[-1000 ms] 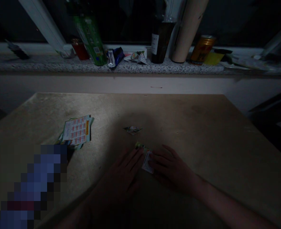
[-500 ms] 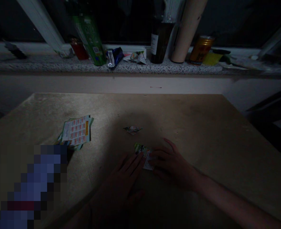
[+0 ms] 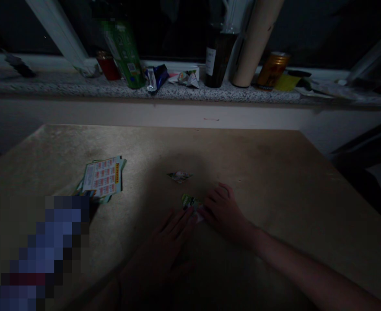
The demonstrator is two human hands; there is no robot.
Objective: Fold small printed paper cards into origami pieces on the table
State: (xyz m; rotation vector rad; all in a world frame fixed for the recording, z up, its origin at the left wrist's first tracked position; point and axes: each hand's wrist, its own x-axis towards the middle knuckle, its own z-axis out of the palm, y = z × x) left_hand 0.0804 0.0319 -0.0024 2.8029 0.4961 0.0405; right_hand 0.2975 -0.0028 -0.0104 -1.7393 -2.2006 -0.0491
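Note:
A small printed paper slip [image 3: 192,201] with a green and dark pattern lies on the table between my hands. My left hand [image 3: 169,237] lies flat with its fingers stretched out, the fingertips pressing on the slip's near left part. My right hand [image 3: 224,211] has its fingers curled at the slip's right side, thumb side against a pale part of the paper, and covers that edge. Just beyond the slip sits a small folded paper piece [image 3: 180,176], pointed at both ends. Shadow darkens both hands.
A stack of printed cards [image 3: 103,177] lies at the left of the table [image 3: 258,160]. On the stone sill [image 3: 177,93] behind stand a green bottle [image 3: 125,56], a dark bottle [image 3: 218,60], a cardboard tube [image 3: 255,47] and a gold can [image 3: 272,71]. A blurred blue patch covers the lower left.
My right hand has moved slightly left and away from me, its fingers curling more. Less of the slip's white printed part shows now. My left hand stays nearly still.

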